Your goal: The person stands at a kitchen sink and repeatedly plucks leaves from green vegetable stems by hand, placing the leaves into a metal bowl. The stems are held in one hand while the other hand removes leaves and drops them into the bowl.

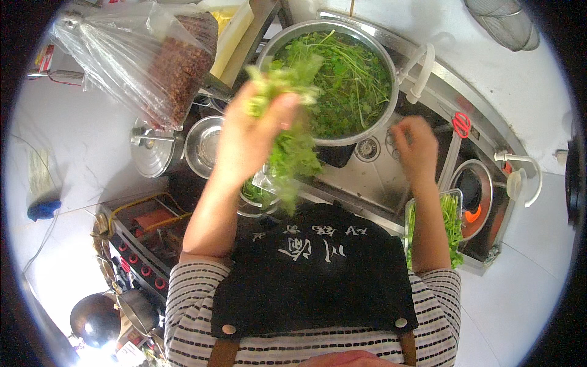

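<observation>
A bunch of leafy green herbs (296,156) hangs from my left hand (259,124), blurred by motion. It is held up in front of the near left rim of a large round metal pot (392,103). Loose green herbs (344,87), which look like cilantro, float in water inside the pot. To the pot's right, my right hand (416,142) is over the stainless steel sink (357,176), near its drain strainer (368,149). Its fingers are loosely curled, and I see nothing in them. Below that forearm stands a clear plastic container (408,218) of cut green stems and leaves (440,225).
White faucets (421,73) (527,158) line the sink's back edge. Red-handled tongs (461,126) lie near a round metal basin (488,197). At left are a metal bowl (202,142), a pot lid (151,153) and a plastic bag of brown-red dry goods (179,69). Greens in a bowl (257,192) sit below.
</observation>
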`<move>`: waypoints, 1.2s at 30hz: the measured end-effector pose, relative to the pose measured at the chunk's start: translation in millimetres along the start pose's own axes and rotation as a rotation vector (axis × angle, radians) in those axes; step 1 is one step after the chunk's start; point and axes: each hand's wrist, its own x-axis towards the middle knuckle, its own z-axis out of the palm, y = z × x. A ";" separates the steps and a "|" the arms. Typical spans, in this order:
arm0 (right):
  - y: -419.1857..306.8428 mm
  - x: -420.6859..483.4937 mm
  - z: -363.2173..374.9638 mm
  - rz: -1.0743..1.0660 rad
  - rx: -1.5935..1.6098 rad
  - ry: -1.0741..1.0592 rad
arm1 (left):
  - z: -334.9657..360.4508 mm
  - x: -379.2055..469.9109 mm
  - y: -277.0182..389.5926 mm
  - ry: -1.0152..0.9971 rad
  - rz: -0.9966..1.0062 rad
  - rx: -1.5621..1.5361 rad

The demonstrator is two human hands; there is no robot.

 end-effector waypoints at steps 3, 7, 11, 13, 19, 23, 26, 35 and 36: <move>52.8 -21.5 41.2 0.007 -0.229 -0.048 | -22.5 -6.7 -6.3 0.229 0.035 -0.272; 39.7 4.2 73.6 -0.128 -0.131 0.033 | -35.1 -15.4 -19.6 0.240 0.227 -0.294; 45.9 60.9 134.6 0.010 -0.460 -0.263 | -27.2 -18.7 -14.0 0.287 0.264 -0.452; 49.7 67.3 177.1 -0.080 -0.471 -0.321 | -34.3 -19.1 -18.1 0.189 0.350 -0.567; 52.5 91.1 198.3 -0.083 -0.413 -0.597 | -33.5 -16.3 -15.6 0.352 0.122 -0.368; 1.5 116.0 113.0 -0.309 -0.364 -0.512 | -27.5 -6.8 0.2 0.219 -0.078 0.026; -54.2 118.4 32.9 -0.412 -0.197 -0.383 | -12.1 22.6 -4.8 0.045 0.008 0.151; -97.4 112.0 -17.9 -0.257 0.340 -0.479 | 37.7 66.9 -23.3 -0.154 0.159 0.206; -93.1 112.4 -17.4 -0.255 0.391 -0.501 | 40.2 67.2 -23.0 -0.134 0.150 0.190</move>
